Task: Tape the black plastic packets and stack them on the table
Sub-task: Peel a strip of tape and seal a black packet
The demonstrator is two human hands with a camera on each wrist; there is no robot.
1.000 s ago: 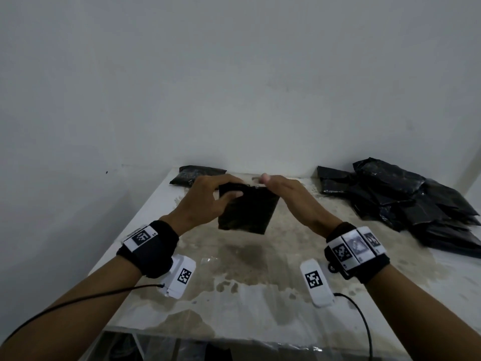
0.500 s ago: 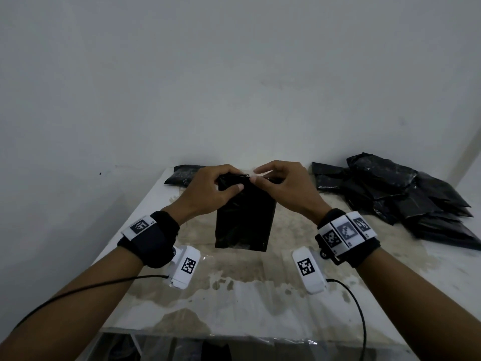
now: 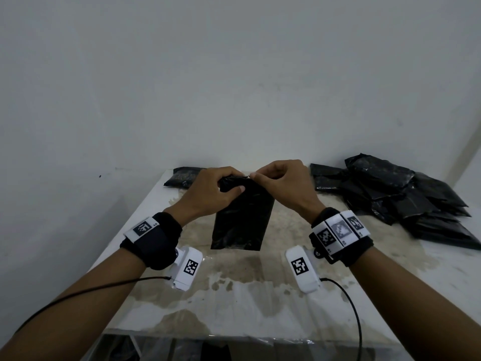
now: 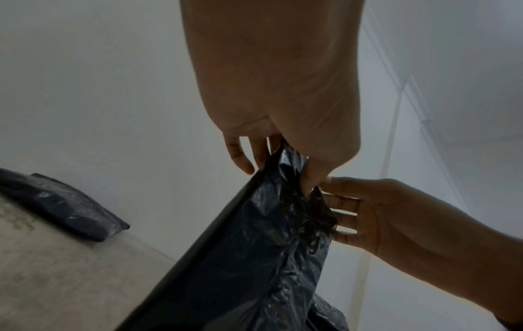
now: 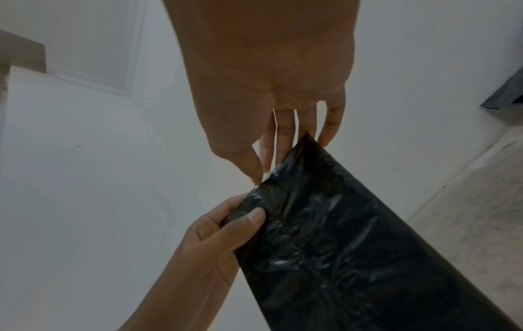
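Black packet hangs above table; left hand, right hand fingers pinch top edge.

A stained, pale worktop stands against a plain white wall — blotchy brown marks spread across its middle. Toward 7 o'clock, dark shapes sit under its near edge, too dim to identify. In the right wrist view, white moulded trim runs toward 10 o'clock.
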